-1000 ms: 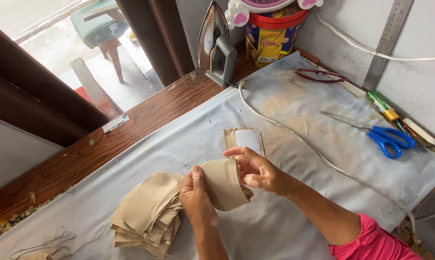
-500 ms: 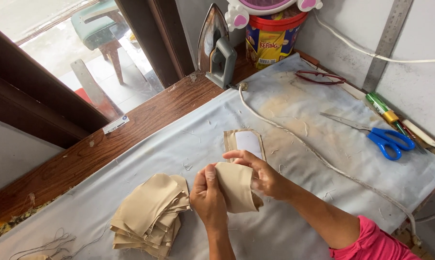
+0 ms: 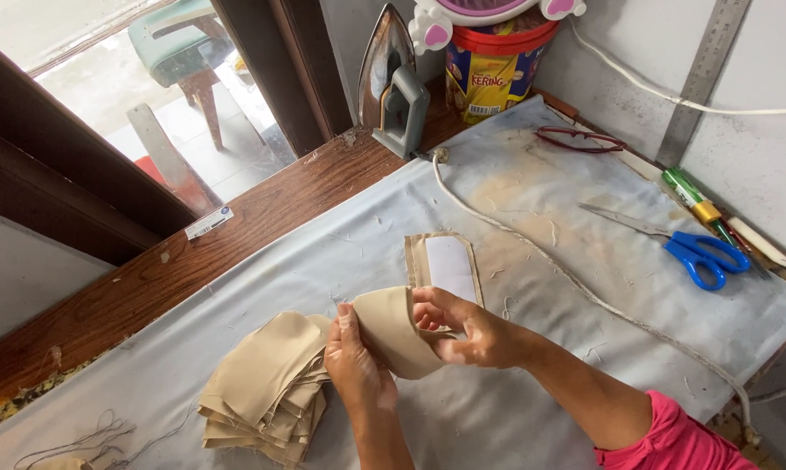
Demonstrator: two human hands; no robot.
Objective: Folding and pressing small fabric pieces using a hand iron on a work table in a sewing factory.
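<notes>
Grey padded ironing surface (image 3: 584,287): beige curved fabric piece (image 3: 393,331), bent, pinched by closed fingers of left hand (image 3: 358,370) and right hand (image 3: 471,329).

The curved fabric piece (image 3: 394,329) was plain beige, like the stack of cut fabric pieces (image 3: 267,390). The padded table cover (image 3: 341,252) was pale grey with tan scorch stains. The steel scissors (image 3: 684,245) had blue handles; the plastic tub (image 3: 493,63) was yellow, red-rimmed.

Pale wall (image 3: 758,165), wooden frame (image 3: 53,174) (daylight outside), green stool (image 3: 180,43)
</notes>
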